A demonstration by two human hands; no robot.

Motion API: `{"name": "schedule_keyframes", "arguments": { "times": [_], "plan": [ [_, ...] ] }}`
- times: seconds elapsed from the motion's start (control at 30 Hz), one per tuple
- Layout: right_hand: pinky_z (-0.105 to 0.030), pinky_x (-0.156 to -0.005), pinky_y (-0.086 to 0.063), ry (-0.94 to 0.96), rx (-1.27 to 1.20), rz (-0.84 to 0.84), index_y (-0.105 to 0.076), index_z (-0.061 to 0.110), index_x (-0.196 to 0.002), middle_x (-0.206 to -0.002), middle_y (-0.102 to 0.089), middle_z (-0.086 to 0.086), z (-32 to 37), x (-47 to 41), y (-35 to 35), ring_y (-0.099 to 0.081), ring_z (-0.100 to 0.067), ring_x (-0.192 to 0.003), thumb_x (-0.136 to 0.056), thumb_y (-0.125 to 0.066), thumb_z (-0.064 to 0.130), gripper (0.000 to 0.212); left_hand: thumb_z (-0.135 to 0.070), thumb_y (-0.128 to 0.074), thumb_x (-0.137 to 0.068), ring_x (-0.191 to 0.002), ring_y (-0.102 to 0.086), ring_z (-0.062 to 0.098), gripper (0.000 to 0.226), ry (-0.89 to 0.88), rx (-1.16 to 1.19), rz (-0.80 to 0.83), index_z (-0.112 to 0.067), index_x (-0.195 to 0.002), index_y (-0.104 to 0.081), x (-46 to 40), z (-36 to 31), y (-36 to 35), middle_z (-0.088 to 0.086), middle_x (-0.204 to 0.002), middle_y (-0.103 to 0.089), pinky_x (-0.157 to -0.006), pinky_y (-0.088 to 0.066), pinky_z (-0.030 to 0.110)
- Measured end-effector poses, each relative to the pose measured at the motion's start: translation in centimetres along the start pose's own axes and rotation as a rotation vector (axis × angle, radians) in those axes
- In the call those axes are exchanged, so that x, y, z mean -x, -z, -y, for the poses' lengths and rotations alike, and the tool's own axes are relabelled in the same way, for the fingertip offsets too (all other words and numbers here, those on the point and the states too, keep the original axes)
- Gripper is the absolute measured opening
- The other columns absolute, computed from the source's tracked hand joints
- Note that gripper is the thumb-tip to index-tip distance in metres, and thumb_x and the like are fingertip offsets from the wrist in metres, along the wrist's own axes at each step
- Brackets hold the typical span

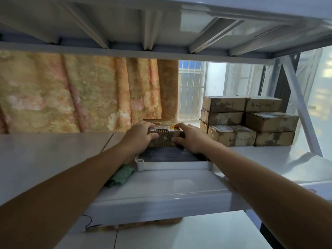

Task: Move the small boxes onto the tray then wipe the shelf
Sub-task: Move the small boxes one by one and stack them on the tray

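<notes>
arms: both bare, reaching forward | left hand (139,134): fingers curled, gripping | right hand (188,138): fingers curled, gripping

Seven stacked boxes (249,121); one box in hands (166,136); one tray (172,166); one green cloth (122,175); two hands.

A storage corner in a home-like room: a white metal rack shelf (161,187) carries stacked cardboard boxes (249,121) with handwritten codes, while a floral curtain (80,94) hangs behind and a barred window (191,87) lets in daylight.
</notes>
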State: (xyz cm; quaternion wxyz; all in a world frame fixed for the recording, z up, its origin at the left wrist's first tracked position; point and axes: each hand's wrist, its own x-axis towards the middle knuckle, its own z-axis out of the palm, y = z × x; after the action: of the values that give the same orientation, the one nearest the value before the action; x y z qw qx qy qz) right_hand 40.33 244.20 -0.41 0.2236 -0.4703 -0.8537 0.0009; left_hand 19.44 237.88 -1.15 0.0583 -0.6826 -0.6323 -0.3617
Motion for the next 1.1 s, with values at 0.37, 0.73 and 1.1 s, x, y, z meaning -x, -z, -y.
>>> {"name": "schedule_keyframes", "arguments": {
  "times": [0.37,0.73,1.1],
  "plan": [
    [-0.040,-0.099,-0.039,0.004,-0.016,0.043,-0.032,0.017,-0.148,-0.143,-0.048,-0.012,1.0,0.6,2.1,-0.046,-0.032,-0.127,-0.090,-0.058,0.053,0.073,-0.058,-0.054,-0.090,-0.105,-0.053,0.021,0.053,-0.136,-0.337,0.122,-0.016,-0.123,-0.060,-1.3,-1.2,1.7,0.004,-0.120,-0.061,-0.087,-0.045,0.039],
    [-0.035,-0.109,-0.030,0.110,0.074,-0.016,-0.027,0.016,-0.152,-0.154,-0.035,-0.005,-6.5,4.8,9.3,-0.040,-0.025,-0.136,-0.098,-0.046,0.047,0.066,-0.060,-0.039,-0.096,-0.126,-0.047,0.021,0.062,-0.313,-0.254,0.166,-0.019,-0.142,-0.047,-1.9,-10.2,-0.7,0.003,-0.143,-0.051,-0.099,-0.039,0.035],
    [-0.035,-0.110,-0.027,0.073,0.071,-0.082,-0.026,0.017,-0.153,-0.154,-0.035,-0.006,-20.3,9.3,14.4,-0.034,-0.024,-0.140,-0.098,-0.044,0.047,0.064,-0.049,-0.043,-0.096,-0.090,-0.057,0.023,0.032,-0.300,-0.249,0.157,-0.022,-0.086,-0.057,-3.8,-23.6,-7.4,0.000,-0.090,-0.060,-0.076,-0.046,0.041]
  ]
}}
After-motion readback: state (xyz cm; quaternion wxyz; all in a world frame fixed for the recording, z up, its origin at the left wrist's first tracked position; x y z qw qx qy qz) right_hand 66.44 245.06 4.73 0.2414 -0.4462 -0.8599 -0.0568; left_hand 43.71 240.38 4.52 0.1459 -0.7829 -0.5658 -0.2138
